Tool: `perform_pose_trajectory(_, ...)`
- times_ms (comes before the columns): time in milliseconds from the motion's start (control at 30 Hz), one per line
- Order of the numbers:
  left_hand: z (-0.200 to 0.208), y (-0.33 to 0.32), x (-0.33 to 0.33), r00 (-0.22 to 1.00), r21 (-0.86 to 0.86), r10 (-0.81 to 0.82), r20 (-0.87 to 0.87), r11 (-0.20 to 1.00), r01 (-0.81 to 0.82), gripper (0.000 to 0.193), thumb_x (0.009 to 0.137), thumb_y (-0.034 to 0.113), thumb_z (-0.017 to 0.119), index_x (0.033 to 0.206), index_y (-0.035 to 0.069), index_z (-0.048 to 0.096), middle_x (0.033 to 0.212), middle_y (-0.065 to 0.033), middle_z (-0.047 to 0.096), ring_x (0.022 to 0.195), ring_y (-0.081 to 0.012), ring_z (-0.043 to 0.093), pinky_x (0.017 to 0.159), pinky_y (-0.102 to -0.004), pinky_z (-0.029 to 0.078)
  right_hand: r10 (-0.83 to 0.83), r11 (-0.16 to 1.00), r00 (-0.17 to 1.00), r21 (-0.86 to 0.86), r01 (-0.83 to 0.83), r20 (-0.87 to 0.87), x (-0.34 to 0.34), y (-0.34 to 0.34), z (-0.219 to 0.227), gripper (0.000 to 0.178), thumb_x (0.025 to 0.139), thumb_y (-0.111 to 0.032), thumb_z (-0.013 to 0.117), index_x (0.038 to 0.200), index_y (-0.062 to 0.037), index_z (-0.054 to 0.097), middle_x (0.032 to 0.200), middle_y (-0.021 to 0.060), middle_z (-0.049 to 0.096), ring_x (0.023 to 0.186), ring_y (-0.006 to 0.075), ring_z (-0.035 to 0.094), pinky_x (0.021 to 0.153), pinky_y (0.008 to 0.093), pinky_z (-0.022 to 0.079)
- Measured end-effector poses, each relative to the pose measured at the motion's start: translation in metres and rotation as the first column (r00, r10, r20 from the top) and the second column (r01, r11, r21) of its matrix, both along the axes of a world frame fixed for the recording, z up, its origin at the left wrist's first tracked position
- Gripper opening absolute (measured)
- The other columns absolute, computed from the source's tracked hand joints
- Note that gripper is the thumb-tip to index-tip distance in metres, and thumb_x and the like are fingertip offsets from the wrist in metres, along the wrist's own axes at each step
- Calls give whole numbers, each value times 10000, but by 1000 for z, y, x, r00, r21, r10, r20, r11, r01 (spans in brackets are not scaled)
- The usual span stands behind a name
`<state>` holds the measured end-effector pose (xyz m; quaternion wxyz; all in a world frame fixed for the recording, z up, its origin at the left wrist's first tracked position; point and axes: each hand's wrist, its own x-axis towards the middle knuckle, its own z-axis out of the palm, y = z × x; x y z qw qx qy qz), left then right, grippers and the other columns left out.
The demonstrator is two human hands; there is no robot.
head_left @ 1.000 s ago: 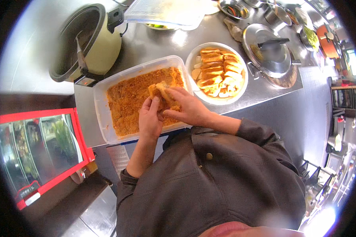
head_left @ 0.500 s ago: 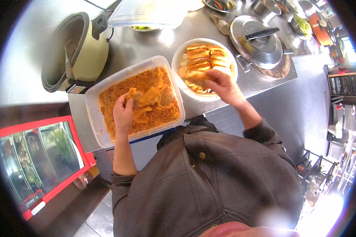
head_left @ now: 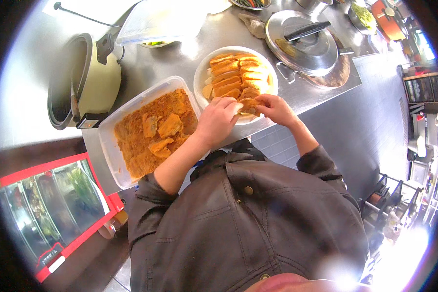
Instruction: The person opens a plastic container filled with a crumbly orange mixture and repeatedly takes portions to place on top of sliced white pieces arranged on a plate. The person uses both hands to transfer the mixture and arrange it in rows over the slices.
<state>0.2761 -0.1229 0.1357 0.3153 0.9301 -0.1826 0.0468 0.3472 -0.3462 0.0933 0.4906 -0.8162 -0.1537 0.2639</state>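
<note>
Over the near edge of a round white plate (head_left: 199,68), my two hands meet. My right hand (head_left: 277,111) pinches an orange-coated meat slice (head_left: 249,106) by its right end. The fingers of my left hand (head_left: 218,119) close on the left side of that slice, and its fingertips are partly hidden. Two rows of coated slices (head_left: 227,79) overlap on the plate, with a few pale round slices (head_left: 208,91) showing at its left side. Left of the plate, a clear plastic tub (head_left: 113,163) holds crumbly orange coating (head_left: 136,138) and loose coated pieces (head_left: 170,125).
A cream-coloured cooker pot (head_left: 100,73) stands at the left, with a clear plastic lid (head_left: 155,24) behind the tub. A steel pot lid (head_left: 301,41) with a black handle lies right of the plate. The steel counter (head_left: 321,104) ends close in front of me. A red-framed glass case (head_left: 53,204) is at lower left.
My left hand has gone from the tub rightward to the plate. My right hand has lowered its slice to the near edge, and the rows there look fuller. The view has shifted slightly.
</note>
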Motion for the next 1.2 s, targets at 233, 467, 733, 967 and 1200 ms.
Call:
perform_pose_trajectory(233,-24,-26,32,999,130,-2,43,991,-4,150,749,125,619,870,54,564,882,-123,569,882,-314,555,764,-420,453,-89,971,956,-191,146,279,-7,7,2,318,785,-255,673,979,-24,574,827,174,655,732,317,644,639,387,504)
perform_pose_trajectory(467,-28,-28,29,982,251,-66,175,968,20,74,757,141,566,795,79,550,844,-102,522,824,-280,532,686,-394,440,-114,941,867,-227,251,485,-18,-3,-3,303,782,-316,690,895,-76,543,733,127,622,663,318,632,585,413,498)
perform_pose_trajectory(733,-24,-26,31,988,422,-113,101,904,60,201,762,154,568,951,88,566,934,-92,521,893,-280,515,744,-389,424,-42,958,836,-216,190,548,-24,-7,-14,307,787,-332,687,848,-70,541,768,120,610,677,319,627,592,407,499)
perform_pose_trajectory(967,-25,-28,31,993,444,-95,66,894,56,238,766,161,586,992,88,575,938,-97,525,908,-281,516,763,-391,422,-93,967,851,-159,202,516,-21,-8,-20,287,808,-316,668,846,-62,538,764,126,605,673,326,622,590,412,497)
perform_pose_trajectory(1200,-29,-24,36,998,344,-58,22,938,47,362,712,208,693,1044,106,588,966,-101,532,964,-294,512,810,-412,416,-79,962,829,-177,209,554,-21,-9,-29,264,815,-317,659,845,-80,547,745,113,590,648,327,620,565,413,493)
